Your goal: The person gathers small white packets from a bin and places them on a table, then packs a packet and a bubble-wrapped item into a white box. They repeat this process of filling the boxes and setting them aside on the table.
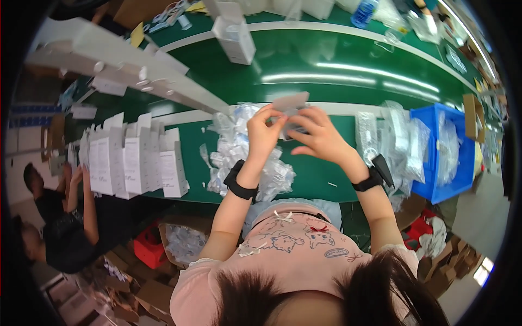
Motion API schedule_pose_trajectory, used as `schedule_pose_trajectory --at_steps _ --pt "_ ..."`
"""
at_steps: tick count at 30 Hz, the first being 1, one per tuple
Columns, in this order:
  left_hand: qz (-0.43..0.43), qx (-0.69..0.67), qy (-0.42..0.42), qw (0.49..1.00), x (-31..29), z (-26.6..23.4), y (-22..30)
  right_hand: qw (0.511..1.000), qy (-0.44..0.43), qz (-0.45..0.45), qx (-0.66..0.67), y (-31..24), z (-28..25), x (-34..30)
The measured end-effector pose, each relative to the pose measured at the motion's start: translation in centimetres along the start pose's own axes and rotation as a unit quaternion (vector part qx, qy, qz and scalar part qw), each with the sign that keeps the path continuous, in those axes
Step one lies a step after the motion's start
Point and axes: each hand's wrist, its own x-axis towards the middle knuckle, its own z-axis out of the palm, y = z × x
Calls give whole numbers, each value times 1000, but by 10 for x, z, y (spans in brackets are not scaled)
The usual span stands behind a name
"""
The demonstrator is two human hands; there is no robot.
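Note:
In front of me, over the green bench, is a small white carton [291,101] with its flap raised. My left hand [263,130] is closed at its left side, thumb and fingertips pinched together by the opening. At the carton's right side is my right hand [321,133], its fingers curved and spread and the thumb apart. Both hands hide most of the carton and whatever is inside it. Just left of and below my hands lies a heap of small clear plastic bags [236,155] with pale contents.
Several white cartons [138,160] stand in rows at the left. Another open carton [235,43] stands on the conveyor [304,60] beyond. Bubble-wrap packs [399,130] and a blue crate [432,185] are at the right. A co-worker [68,233] reaches toward the left cartons.

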Motion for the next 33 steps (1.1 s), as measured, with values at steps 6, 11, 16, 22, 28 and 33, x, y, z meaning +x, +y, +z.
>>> schedule_pose_trajectory --at_steps 6,11,16,22,28,33 --pt "227 452 403 762 -27 -152 -12 940 208 154 224 25 47 -44" --pt "71 644 138 749 -46 -296 -70 858 117 287 409 35 89 -32" --pt "-127 656 109 736 -66 -272 -73 748 295 345 484 86 81 22" --pt "-178 -60 -90 978 -84 -158 41 789 424 340 286 207 63 37" --pt "63 -4 50 997 -50 -9 20 741 414 387 360 110 52 10" --pt "233 129 -141 954 -37 60 37 638 382 343 574 -9 17 -46"
